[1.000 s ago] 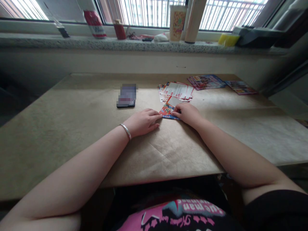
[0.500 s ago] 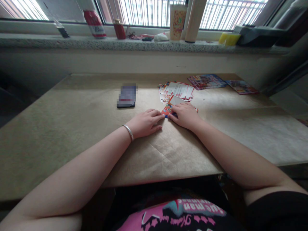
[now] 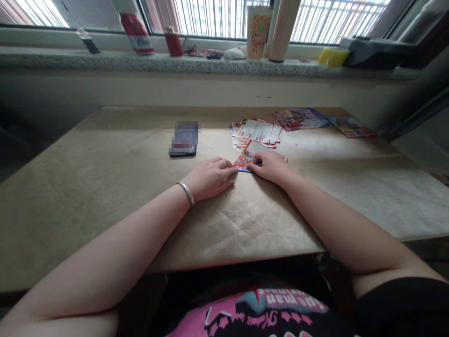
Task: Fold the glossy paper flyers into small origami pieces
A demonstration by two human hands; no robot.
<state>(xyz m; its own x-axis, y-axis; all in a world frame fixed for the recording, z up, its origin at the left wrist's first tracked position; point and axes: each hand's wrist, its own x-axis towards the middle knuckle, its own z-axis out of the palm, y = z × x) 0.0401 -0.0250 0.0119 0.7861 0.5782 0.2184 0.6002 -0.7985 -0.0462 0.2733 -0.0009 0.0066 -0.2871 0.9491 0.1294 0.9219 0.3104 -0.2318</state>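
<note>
A small colourful card (image 3: 244,162) lies on the brown paper-covered table (image 3: 105,178), partly folded over with a pale flap on top. My right hand (image 3: 271,167) presses down on its right side, fingers curled over the card. My left hand (image 3: 209,178), a silver bangle on its wrist, rests flat with its fingertips touching the card's left edge. Just behind the card sits a pile of red-and-white cards (image 3: 257,132).
A dark phone (image 3: 184,141) lies left of the cards. Colourful booklets (image 3: 300,118) and another leaflet (image 3: 352,127) are at the far right. The windowsill holds a red can (image 3: 137,33), a patterned cup (image 3: 258,32), a wooden tube and yellow items.
My right hand shifted slightly over the card, first toward its left edge, then back a little. The left hand stayed almost where it was.
</note>
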